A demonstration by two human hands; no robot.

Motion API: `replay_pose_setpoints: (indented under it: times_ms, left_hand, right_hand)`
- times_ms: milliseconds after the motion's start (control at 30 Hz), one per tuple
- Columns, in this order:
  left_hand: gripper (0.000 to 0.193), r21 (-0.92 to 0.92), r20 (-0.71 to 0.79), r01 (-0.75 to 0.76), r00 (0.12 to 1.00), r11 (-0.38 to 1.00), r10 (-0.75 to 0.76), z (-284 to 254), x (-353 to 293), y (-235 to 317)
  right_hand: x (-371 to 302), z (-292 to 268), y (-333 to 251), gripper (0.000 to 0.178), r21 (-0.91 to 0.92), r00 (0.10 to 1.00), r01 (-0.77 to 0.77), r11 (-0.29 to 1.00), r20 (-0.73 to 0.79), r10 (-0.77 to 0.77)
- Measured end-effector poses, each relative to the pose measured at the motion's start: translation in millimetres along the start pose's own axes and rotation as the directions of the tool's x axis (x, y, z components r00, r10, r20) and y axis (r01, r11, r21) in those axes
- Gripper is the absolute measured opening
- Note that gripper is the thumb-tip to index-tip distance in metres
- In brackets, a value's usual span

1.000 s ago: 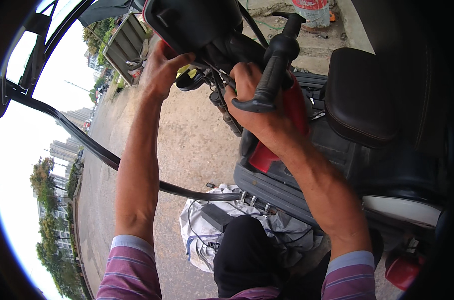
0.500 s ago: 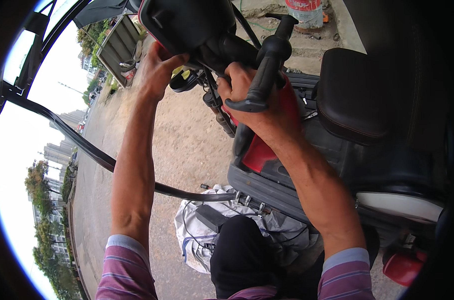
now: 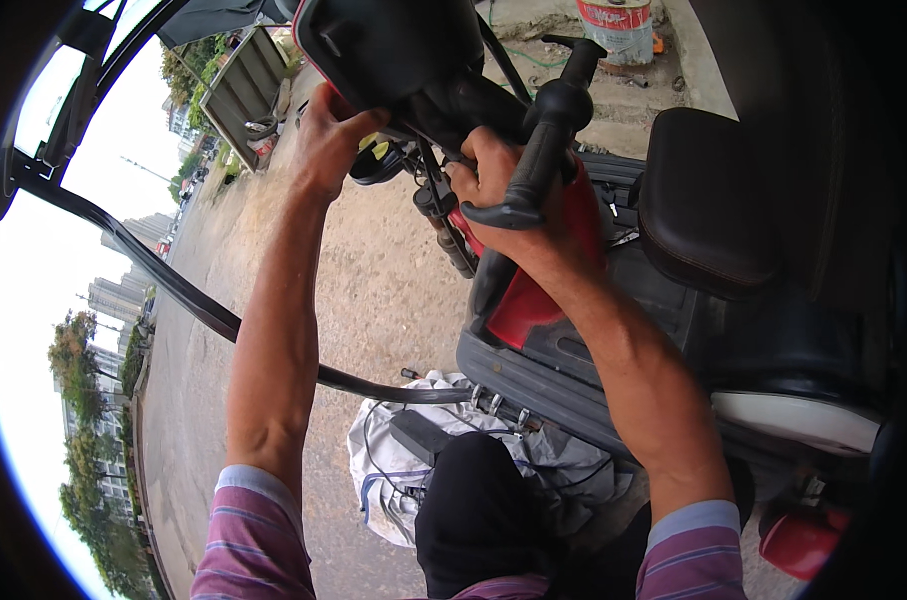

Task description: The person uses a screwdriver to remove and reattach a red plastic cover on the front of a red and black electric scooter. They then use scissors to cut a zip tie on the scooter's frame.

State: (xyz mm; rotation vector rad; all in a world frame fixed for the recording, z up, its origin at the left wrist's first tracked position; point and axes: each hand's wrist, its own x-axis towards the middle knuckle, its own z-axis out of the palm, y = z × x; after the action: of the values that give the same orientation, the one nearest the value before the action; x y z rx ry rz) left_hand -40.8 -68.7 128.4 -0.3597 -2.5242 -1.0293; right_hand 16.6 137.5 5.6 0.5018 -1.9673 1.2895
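Ribbed black handlebar grip (image 3: 537, 165) as landmark. Smooth plastic housing (image 3: 399, 50), black, red-edged, up-left of grip; top cut off. Your left hand (image 3: 324, 150) holds its lower edge, fingertips hidden. Your right hand (image 3: 494, 190), curled narrow, partly behind grip; cannot tell what it holds.

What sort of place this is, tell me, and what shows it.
Outdoors, probably a roadside: open, rough ground stretches away, with trees and tall buildings in the distance.
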Motion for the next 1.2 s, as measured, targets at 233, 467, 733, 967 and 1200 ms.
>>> replay_pose_setpoints:
  times_ms: [233, 467, 733, 967, 1200]
  left_hand:
    - [0.055, -0.014, 0.006, -0.071, 0.997, 0.997, 0.071, -1.0, 5.2, -9.5]
    - [0.059, -0.032, 0.000, -0.061, 0.998, 0.998, 0.061, 1.1, 5.9, -11.7]
    - [0.059, -0.063, -0.006, -0.071, 0.997, 0.995, 0.071, 3.0, 3.3, -4.2]
    - [0.056, -0.069, 0.012, -0.072, 0.997, 0.995, 0.073, 1.6, 4.8, -5.8]
    - [0.052, 0.039, -0.028, -0.073, 0.997, 0.997, 0.074, 1.8, 4.1, -6.3]
  right_hand:
    - [-7.5, 6.5, -4.1, 0.019, -0.050, 0.998, -0.054, 0.997, -0.046, 0.052]
    - [-6.1, 6.7, -9.1, 0.020, -0.117, 0.999, -0.030, 0.993, -0.044, 0.025]
    - [2.6, -1.5, 1.1, 0.022, -0.125, 0.999, 0.039, 0.991, -0.022, -0.042]
    - [-4.0, 3.1, -0.1, 0.024, -0.089, 0.990, 0.068, 0.994, -0.119, -0.078]
    - [11.6, -10.4, 0.3, 0.023, 0.120, 0.985, -0.139, 0.983, 0.123, 0.124]
